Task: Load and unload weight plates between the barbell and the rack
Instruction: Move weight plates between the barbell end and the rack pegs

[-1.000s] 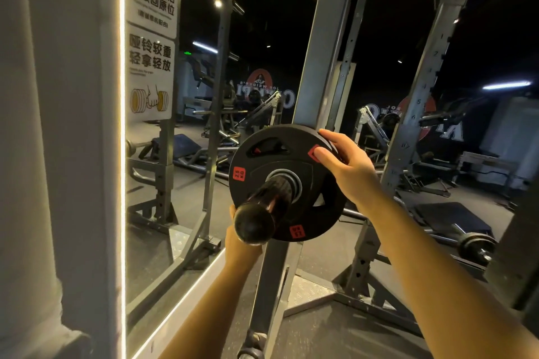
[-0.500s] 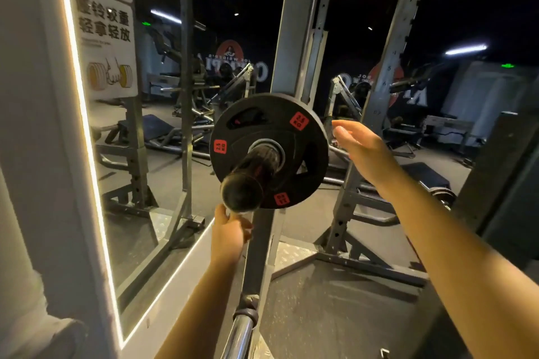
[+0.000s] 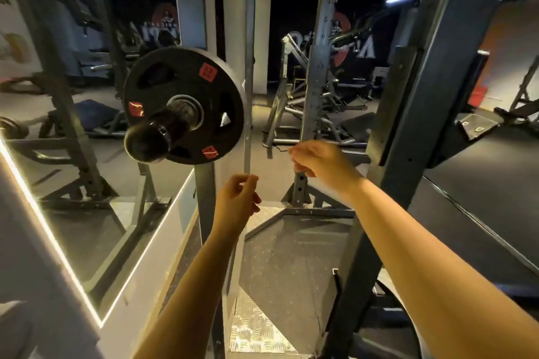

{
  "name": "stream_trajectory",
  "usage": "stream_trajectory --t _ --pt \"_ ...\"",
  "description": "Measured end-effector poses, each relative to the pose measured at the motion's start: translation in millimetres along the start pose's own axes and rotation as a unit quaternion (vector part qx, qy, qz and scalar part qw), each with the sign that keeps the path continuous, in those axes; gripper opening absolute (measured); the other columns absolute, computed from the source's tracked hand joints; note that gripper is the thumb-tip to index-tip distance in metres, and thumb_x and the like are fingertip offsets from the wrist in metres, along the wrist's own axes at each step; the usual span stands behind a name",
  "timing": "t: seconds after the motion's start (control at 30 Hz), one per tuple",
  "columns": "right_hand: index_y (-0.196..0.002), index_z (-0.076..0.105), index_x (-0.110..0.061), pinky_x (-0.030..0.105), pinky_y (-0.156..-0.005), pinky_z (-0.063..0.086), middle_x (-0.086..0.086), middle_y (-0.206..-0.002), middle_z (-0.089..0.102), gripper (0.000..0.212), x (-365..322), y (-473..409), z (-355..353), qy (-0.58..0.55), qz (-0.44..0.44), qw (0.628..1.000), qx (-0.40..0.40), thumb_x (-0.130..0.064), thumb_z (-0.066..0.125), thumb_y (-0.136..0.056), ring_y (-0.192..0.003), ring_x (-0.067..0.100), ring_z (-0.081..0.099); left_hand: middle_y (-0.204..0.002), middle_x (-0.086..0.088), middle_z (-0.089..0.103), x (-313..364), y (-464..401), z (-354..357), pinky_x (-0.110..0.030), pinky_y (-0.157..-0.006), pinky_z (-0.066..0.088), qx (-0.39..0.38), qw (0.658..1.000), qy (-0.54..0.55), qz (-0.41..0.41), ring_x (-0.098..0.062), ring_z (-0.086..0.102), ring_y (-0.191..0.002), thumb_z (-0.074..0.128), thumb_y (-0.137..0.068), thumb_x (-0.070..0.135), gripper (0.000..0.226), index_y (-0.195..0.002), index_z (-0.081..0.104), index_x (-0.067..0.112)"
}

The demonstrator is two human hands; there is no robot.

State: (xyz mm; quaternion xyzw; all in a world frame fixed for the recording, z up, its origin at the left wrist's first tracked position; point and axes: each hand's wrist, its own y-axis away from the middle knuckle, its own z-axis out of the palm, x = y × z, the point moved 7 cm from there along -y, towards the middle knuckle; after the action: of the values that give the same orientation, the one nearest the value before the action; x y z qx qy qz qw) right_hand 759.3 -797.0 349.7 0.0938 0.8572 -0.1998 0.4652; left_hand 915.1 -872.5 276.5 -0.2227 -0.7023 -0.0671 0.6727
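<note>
One black weight plate (image 3: 186,102) sat seated on the barbell sleeve (image 3: 151,140), untouched. The left hand (image 3: 237,202) and right hand (image 3: 316,165) hung below it, fingers loosely curled, gripping nothing. Loading of this plate appeared complete; the next move likely required fetching another plate. A rack upright (image 3: 318,67) stood on the checker-plate base (image 3: 256,326); mirror (image 3: 73,172) to the left, dim gym beyond.

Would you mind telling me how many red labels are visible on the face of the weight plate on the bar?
3. On the weight plate: one red label at the upper right, one at the left beside the sleeve, one at the lower right. The bar end may hide others.
</note>
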Motion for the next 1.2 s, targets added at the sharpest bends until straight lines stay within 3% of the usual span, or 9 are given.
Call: stream_trajectory --t 0.2,0.37,0.5,0.6,0.7,0.77,0.9,1.03,1.2 --pt "-0.093 0.067 -0.018 0.014 -0.065 0.046 -0.004 -0.085 0.067 0.01 25.5 76.9 -78.0 0.055 0.021 0.998 0.032 -0.024 0.059 -0.094 -0.078 0.007 0.062 -0.077 -0.007 0.064 31.4 39.7 70.6 -0.031 -0.069 0.051 -0.018 0.999 -0.04 0.015 -0.016 0.059 -0.068 0.05 -0.099 0.024 0.016 -0.103 0.062 0.014" --pt "-0.081 0.07 -0.008 0.036 -0.075 0.05 0.009 -0.084 0.071 0.037 84.8 173.4 -181.7 0.085 0.101 0.99 0.057 -0.044 0.064 -0.087 -0.079 0.02 0.062 -0.064 -0.004 0.063 46.2 107.8 191.3 -0.015 -0.054 0.045 -0.082 0.993 -0.074 0.029 -0.011 0.058 -0.059 0.05 -0.098 0.017 0.016 -0.093 0.065 0.013" --pt "-0.086 0.069 -0.001 0.045 -0.081 0.051 0.02 -0.086 0.068 0.042 141.8 251.7 -262.5 0.094 0.137 0.982 0.086 -0.042 0.062 -0.089 -0.078 0.027 0.062 -0.071 -0.004 0.065 45.5 171.6 309.1 -0.029 -0.068 0.053 -0.177 0.981 -0.076 0.026 -0.013 0.063 -0.063 0.054 -0.097 0.017 0.009 -0.094 0.063 0.018" --pt "-0.078 0.067 -0.008 0.032 -0.073 0.047 0.013 -0.078 0.064 0.03 179.9 306.6 -310.0 0.103 0.172 0.976 0.082 -0.034 0.06 -0.092 -0.073 0.019 0.056 -0.078 0.0 0.065 42.2 208.6 382.1 -0.013 -0.063 0.05 -0.214 0.973 -0.085 0.031 -0.008 0.063 -0.065 0.055 -0.097 0.022 0.013 -0.105 0.062 0.016" --pt "-0.075 0.064 -0.012 0.017 -0.061 0.039 0.006 -0.074 0.059 0.027 208.5 355.4 -353.9 0.085 0.198 0.973 0.086 -0.031 0.057 -0.095 -0.069 0.011 0.052 -0.08 -0.003 0.066 39.8 241.4 444.6 -0.024 -0.07 0.053 -0.241 0.967 -0.079 0.01 -0.013 0.065 -0.069 0.053 -0.098 0.024 0.016 -0.109 0.062 0.015" --pt "-0.078 0.062 -0.017 0.019 -0.065 0.039 -0.001 -0.076 0.06 0.026 234.8 386.3 -384.1 0.075 0.218 0.969 0.089 -0.035 0.056 -0.095 -0.072 0.008 0.053 -0.084 -0.006 0.066 38.8 261.4 489.3 -0.034 -0.076 0.053 -0.258 0.963 -0.08 -0.003 -0.018 0.065 -0.074 0.053 -0.098 0.024 0.018 -0.111 0.061 0.014" --pt "-0.08 0.059 -0.026 0.026 -0.079 0.042 -0.007 -0.081 0.06 0.015 294.1 431.1 -433.2 0.076 0.262 0.956 0.106 -0.033 0.058 -0.094 -0.081 0.007 0.057 -0.084 -0.004 0.063 36.6 291.9 563.2 -0.014 -0.06 0.049 -0.317 0.945 -0.079 -0.002 -0.013 0.063 -0.073 0.051 -0.099 0.02 0.014 -0.108 0.06 0.013" --pt "-0.097 0.063 -0.025 0.029 -0.085 0.047 -0.006 -0.1 0.064 0.013 343.2 456.6 -471.5 0.072 0.308 0.942 0.108 -0.036 0.059 -0.093 -0.097 0.012 0.06 -0.087 -0.005 0.064 20.5 301.2 634.7 -0.029 -0.077 0.055 -0.347 0.934 -0.084 -0.001 -0.016 0.065 -0.079 0.053 -0.098 0.02 0.006 -0.097 0.058 0.022" --pt "-0.097 0.064 -0.025 0.033 -0.087 0.05 -0.006 -0.1 0.064 0.016 417.8 477.4 -543.6 0.134 0.365 0.914 0.115 -0.039 0.061 -0.091 -0.098 0.013 0.06 -0.082 -0.003 0.064 -4.5 305.6 735.5 -0.013 -0.064 0.051 -0.364 0.929 -0.043 -0.043 -0.011 0.063 -0.071 0.053 -0.098 0.017 0.008 -0.102 0.06 0.016"
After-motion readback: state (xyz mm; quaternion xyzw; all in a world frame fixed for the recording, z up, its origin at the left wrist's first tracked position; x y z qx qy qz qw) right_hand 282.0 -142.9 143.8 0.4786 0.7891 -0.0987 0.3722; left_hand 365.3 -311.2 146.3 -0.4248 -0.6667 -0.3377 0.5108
